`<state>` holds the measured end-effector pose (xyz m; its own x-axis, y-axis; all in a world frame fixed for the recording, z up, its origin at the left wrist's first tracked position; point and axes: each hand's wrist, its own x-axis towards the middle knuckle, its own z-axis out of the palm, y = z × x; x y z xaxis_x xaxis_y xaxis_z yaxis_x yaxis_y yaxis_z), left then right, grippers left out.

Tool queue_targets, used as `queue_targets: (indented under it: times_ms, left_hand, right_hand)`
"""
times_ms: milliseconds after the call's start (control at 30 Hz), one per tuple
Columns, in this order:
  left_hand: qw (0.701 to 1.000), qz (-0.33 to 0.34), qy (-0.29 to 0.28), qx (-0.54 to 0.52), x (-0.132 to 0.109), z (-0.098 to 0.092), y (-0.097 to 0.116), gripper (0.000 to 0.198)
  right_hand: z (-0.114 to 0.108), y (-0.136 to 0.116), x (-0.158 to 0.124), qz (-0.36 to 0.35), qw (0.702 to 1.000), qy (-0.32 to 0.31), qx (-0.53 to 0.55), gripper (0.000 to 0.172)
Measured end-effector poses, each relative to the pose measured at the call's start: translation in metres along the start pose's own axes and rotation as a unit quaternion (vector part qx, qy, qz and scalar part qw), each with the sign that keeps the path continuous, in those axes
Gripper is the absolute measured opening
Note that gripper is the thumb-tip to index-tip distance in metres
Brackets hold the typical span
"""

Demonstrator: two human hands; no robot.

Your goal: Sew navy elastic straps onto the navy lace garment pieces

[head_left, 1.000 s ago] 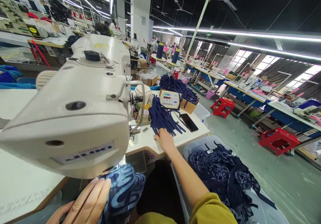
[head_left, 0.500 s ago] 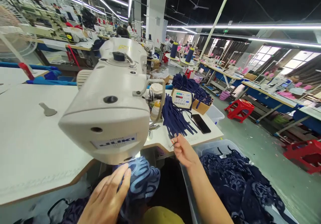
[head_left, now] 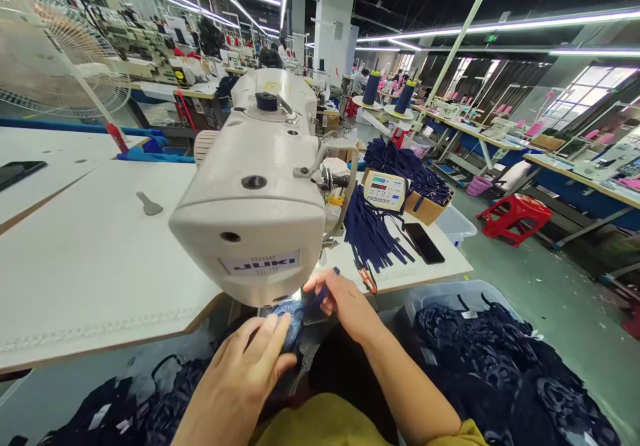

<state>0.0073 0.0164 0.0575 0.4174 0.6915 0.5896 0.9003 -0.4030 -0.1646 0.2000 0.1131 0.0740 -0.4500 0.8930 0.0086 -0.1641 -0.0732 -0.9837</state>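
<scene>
My left hand (head_left: 250,359) is on a blue patterned fabric piece (head_left: 293,316) beneath the head of a white JUKI sewing machine (head_left: 250,213). Its fingers press together on the cloth and the thumb reaches along the near side. My right hand (head_left: 343,299), to the right of the machine head, pinches a navy fabric strip (head_left: 320,297) whose lower end meets the blue piece. The needle area is hidden by the machine head. Orange-handled thread snips (head_left: 369,279) lie on the table just right of my right hand.
Navy strips (head_left: 373,233) hang fanned beside a control panel (head_left: 385,191) and a phone (head_left: 424,243). A clear bin (head_left: 417,294) of dark garments stands at right; more dark garments (head_left: 120,399) are lower left. A flat grey metal piece (head_left: 150,204) rests on the white table (head_left: 100,259).
My right hand has left the snips on the table and moved left to the machine, now with a navy strip. My left hand stays at the fabric. The view has shifted.
</scene>
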Motion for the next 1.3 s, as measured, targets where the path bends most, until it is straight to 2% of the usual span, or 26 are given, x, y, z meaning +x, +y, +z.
queue_targets:
  times_ms: [67,133,233,300,400,500,700,900,1067,1300]
  left_hand:
    - [0.999,0.005,0.036,0.001,0.003,0.006,0.002,0.033]
    - [0.999,0.022,0.030,-0.031,0.001,0.009,0.005,0.027]
    - [0.996,0.016,-0.002,-0.087,-0.007,0.006,0.009,0.036]
    - [0.993,-0.011,0.000,-0.116,-0.012,0.004,0.010,0.040]
    - [0.990,-0.026,0.001,-0.141,-0.016,0.001,0.010,0.043]
    - [0.990,-0.006,-0.019,-0.139,-0.015,-0.001,0.007,0.047]
    - [0.993,0.010,-0.019,-0.114,-0.008,-0.005,-0.003,0.040]
    - [0.985,0.092,-0.004,-0.147,-0.005,-0.005,-0.012,0.044]
    - [0.988,0.087,-0.010,-0.129,-0.006,-0.002,-0.012,0.051]
    - [0.988,0.075,0.003,-0.135,-0.008,0.007,-0.011,0.051]
  right_hand:
    - [-0.003,0.000,0.006,-0.018,0.996,-0.019,-0.081,0.038]
    - [-0.005,0.002,0.010,-0.025,0.992,-0.033,-0.121,0.026]
    - [-0.007,0.003,0.012,-0.016,0.988,-0.034,-0.147,0.015]
    - [-0.008,0.003,0.013,-0.017,0.984,-0.025,-0.177,0.013]
    - [-0.007,0.002,0.012,-0.017,0.976,-0.038,-0.214,0.013]
    - [-0.002,0.005,0.012,-0.008,0.976,-0.068,-0.207,0.015]
    - [0.010,0.012,0.011,-0.003,0.987,-0.054,-0.150,0.020]
    - [0.011,0.011,0.012,0.010,0.988,-0.053,-0.146,0.021]
    - [0.011,0.006,0.011,0.014,0.984,-0.056,-0.169,0.022]
    - [0.009,0.002,0.013,0.014,0.976,-0.061,-0.209,0.019]
